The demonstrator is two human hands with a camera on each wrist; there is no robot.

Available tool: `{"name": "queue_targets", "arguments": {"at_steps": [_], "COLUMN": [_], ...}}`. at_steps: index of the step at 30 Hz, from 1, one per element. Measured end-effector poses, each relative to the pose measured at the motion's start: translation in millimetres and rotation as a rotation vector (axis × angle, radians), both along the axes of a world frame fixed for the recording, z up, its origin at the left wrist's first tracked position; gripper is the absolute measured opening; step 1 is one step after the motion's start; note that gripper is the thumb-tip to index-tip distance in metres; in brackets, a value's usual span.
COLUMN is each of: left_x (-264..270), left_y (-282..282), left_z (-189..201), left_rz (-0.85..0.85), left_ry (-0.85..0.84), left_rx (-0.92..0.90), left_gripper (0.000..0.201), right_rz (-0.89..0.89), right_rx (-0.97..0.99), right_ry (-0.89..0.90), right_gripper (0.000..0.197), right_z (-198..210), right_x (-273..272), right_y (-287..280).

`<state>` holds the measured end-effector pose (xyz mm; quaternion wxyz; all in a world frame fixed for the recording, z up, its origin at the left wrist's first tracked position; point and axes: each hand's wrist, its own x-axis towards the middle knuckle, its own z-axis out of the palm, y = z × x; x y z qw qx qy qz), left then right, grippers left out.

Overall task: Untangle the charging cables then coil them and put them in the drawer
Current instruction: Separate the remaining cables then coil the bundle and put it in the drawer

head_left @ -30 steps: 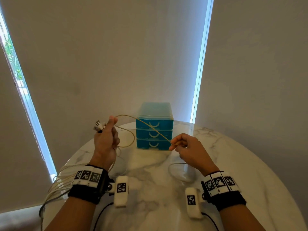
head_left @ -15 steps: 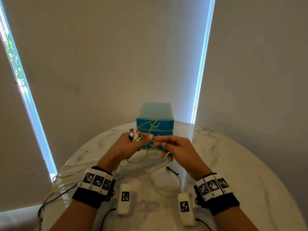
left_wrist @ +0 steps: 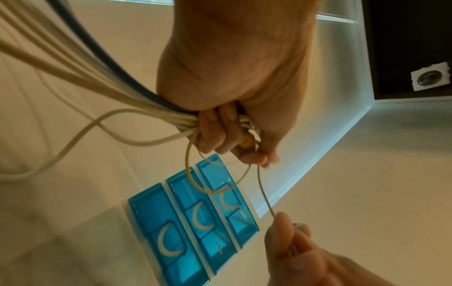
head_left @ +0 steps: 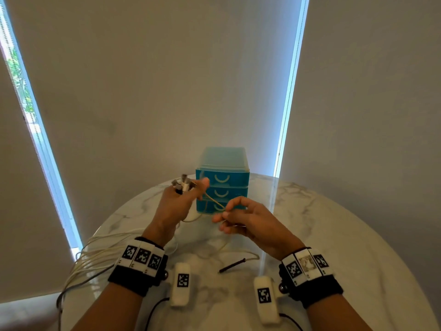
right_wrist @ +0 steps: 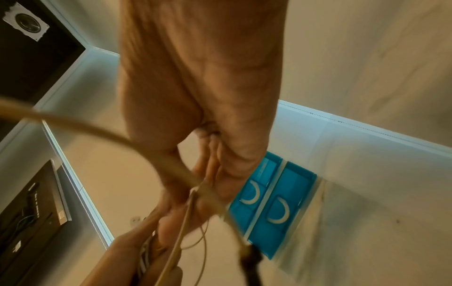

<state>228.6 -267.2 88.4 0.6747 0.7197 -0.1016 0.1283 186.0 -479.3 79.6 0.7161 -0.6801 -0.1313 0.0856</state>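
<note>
Since the previous frame, we note:
Hand spacing: half a second ago our two hands met in front of the drawer unit; now they sit apart again, with a short taut run of thin tan cable between them.
Meaning for task: we judge another loop has been laid onto the coil; coiling not finished.
Left hand: fingers curled round a bundle of white cables with one dark lead, plug ends sticking up above the fist; small tan loops hang beneath it.
Right hand: thumb and forefinger pinching the tan cable.
Free end: dark connector tip lies on the marble table, near our right wrist.
Slack: white cables trail off the table's left edge.
Container: blue three-drawer unit, at the far side of the table.
Contents: all three drawers closed; fronts translucent, nothing discernible inside; no cable stowed as far as we can see.
</note>
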Motion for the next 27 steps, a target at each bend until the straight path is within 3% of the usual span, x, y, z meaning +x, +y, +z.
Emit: {"name": "queue_targets", "arguments": {"at_steps": [3,7,11,14,17,20,22,24,27], "left_x": [11.2,6.3,11.0,21.9,29.4,32.7,34.0,33.4,32.7], "left_y": [14.5,10.9,13.7,22.5,28.4,31.8,31.7,29.6,28.3], "left_z": [-5.1,-0.4,-3.0,-11.8,-18.7,-20.8,-22.1,-22.4,-22.6], "left_rz": [0.115,0.153,0.212,0.278,0.289,0.3,0.299,0.296,0.286], "left_ry": [0.049,0.086,0.112,0.122,0.134,0.129,0.097,0.077,0.108], "left_rx": [-0.158,-0.198,-0.22,-0.238,-0.235,-0.201,-0.18,-0.122,-0.013], "left_gripper": [0.042,0.04,0.039,0.039,0.039,0.04,0.043,0.043,0.044], "right_rz": [0.287,0.537,0.622,0.668,0.505,0.154,-0.145,-0.34,-0.333], "right_rx": [-0.167,-0.249,-0.297,-0.177,0.13,0.517,0.504,0.345,0.359], "right_ry": [-0.021,-0.04,-0.169,-0.227,-0.331,-0.285,-0.312,-0.416,-0.493], "right_gripper": [0.025,0.044,0.061,0.066,0.054,0.043,0.045,0.053,0.049], "right_z": [0.7,5.0,15.9,21.4,22.5,27.5,28.5,20.7,12.4], "right_x": [-9.3,-18.7,-21.5,-20.0,-14.8,-1.6,5.4,13.3,21.8], "right_y": [-1.1,1.2,-8.7,-19.6,-28.5,-37.6,-43.1,-46.3,-47.1]}}
